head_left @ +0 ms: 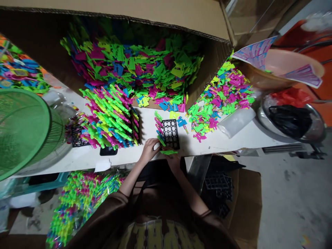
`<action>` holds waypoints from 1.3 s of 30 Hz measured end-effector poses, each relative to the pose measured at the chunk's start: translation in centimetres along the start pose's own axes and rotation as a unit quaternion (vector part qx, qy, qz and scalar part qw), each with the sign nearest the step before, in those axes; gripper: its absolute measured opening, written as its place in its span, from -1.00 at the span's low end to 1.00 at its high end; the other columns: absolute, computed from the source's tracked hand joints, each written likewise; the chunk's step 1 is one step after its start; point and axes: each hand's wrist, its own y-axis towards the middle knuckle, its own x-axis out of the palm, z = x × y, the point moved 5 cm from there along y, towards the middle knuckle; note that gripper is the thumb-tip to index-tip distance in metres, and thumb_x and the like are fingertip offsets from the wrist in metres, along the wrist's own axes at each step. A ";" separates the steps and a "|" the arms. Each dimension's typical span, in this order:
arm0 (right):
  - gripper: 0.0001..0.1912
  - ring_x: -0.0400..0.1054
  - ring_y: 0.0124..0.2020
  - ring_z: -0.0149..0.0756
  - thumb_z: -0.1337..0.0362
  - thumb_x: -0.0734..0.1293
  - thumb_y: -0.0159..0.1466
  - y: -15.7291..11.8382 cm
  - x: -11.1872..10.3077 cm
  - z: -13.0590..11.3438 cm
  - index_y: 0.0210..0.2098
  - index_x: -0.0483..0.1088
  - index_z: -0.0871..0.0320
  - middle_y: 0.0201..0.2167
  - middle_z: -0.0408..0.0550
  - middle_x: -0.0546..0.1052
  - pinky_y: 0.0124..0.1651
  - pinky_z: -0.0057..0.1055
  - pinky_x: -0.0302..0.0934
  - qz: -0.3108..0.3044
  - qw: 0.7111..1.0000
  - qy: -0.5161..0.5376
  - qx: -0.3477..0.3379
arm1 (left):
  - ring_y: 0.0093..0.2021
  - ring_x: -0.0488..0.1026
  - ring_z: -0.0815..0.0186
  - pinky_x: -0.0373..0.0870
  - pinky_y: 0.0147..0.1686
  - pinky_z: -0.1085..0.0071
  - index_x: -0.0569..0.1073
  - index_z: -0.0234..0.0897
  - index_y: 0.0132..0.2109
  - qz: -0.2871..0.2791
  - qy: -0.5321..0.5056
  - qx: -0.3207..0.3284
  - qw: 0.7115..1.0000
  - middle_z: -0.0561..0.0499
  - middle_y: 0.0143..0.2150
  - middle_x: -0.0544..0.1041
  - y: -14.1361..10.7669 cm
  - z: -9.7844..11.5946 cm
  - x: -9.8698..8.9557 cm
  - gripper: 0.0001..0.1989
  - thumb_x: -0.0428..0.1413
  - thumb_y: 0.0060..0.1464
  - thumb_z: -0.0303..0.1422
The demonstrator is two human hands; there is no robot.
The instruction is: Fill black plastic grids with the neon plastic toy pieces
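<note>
A black plastic grid tray [170, 133] with round holes lies on the white table in front of me. Several small pink, green and blue plastic pieces [158, 125] stand in a row along its left side. My left hand [150, 149] is at the tray's near left corner, fingers curled and closed against the lowest pieces; what they pinch is hidden. By the near edge, my right hand [173, 160] is closed on a bright green plastic toy piece [169, 152], which lies crosswise over the fingertips. A few loose pieces [182, 121] rest right of the tray.
A large cardboard box [207, 83] of colourful pieces stands behind. Left are a filled rack of pieces [110, 117], a phone [108, 151] and a green basket [24, 128]. Right are a loose pile [223, 93], a plastic roll [237, 122] and a metal bowl [317, 124].
</note>
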 end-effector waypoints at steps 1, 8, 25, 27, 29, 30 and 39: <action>-0.84 0.53 -0.20 -0.17 0.23 0.31 0.27 0.0 0.3 0.0 -0.28 0.55 0.03 -0.35 -0.05 0.63 -0.13 -0.20 0.46 0.000 1.000 -0.007 -0.006 | -0.04 0.42 0.15 0.31 -0.02 0.24 0.52 -0.19 -0.14 -0.002 0.001 0.000 1.000 -0.06 -0.12 0.57 0.0 0.0 0.0 -0.80 0.15 0.05 -0.44; -0.86 0.51 -0.23 -0.20 0.26 0.29 0.30 -0.2 0.5 -1.1 -0.26 0.50 0.08 -0.33 -0.01 0.61 -0.14 -0.21 0.43 0.047 0.998 -0.032 -0.038 | -0.02 0.42 0.14 0.32 -0.03 0.24 0.52 -0.19 -0.10 -0.012 0.009 0.002 1.000 -0.07 -0.09 0.56 0.0 -0.1 0.2 -0.76 0.15 0.05 -0.47; -0.69 0.38 -0.38 -0.21 0.06 0.26 0.31 0.2 0.6 -1.4 -0.42 0.40 0.15 -0.49 -0.04 0.46 -0.27 -0.26 0.32 0.100 0.990 -0.104 0.003 | 0.00 0.42 0.15 0.35 0.00 0.22 0.52 -0.25 -0.06 -0.025 0.031 -0.005 0.999 -0.09 -0.06 0.56 0.0 0.0 0.7 -0.69 0.11 0.03 -0.56; -0.70 0.38 -0.38 -0.21 0.07 0.26 0.31 0.4 0.7 -1.4 -0.42 0.39 0.14 -0.49 -0.04 0.46 -0.27 -0.26 0.32 0.105 0.990 -0.092 0.005 | 0.00 0.42 0.16 0.34 0.01 0.23 0.52 -0.24 -0.06 -0.029 0.032 -0.008 0.999 -0.08 -0.06 0.56 0.1 0.1 0.7 -0.70 0.09 0.06 -0.54; -0.73 0.39 -0.36 -0.19 0.09 0.27 0.30 0.5 0.7 -1.5 -0.40 0.39 0.14 -0.46 -0.03 0.47 -0.26 -0.25 0.33 0.099 0.992 -0.077 0.016 | 0.00 0.42 0.16 0.34 0.00 0.24 0.51 -0.24 -0.06 -0.032 0.032 -0.007 0.999 -0.08 -0.06 0.56 0.2 0.2 0.6 -0.72 0.07 0.09 -0.52; -0.76 0.40 -0.34 -0.19 0.11 0.28 0.29 0.6 0.6 -1.5 -0.39 0.39 0.14 -0.44 -0.02 0.48 -0.25 -0.25 0.34 0.090 0.993 -0.069 0.025 | 0.00 0.42 0.16 0.34 0.00 0.24 0.51 -0.24 -0.06 -0.033 0.032 -0.006 0.999 -0.08 -0.06 0.56 0.2 0.3 0.5 -0.72 0.06 0.10 -0.52; -0.83 0.41 -0.35 -0.27 0.24 0.22 0.29 3.8 -4.8 -1.0 -0.19 0.41 0.11 -0.28 -0.03 0.51 -0.29 -0.35 0.32 -0.007 0.995 -0.066 0.073 | -0.07 0.45 0.16 0.38 -0.07 0.24 0.48 -0.29 -0.14 -0.034 0.029 0.003 0.999 -0.09 -0.13 0.56 -0.2 0.0 0.3 -0.80 0.06 0.08 -0.52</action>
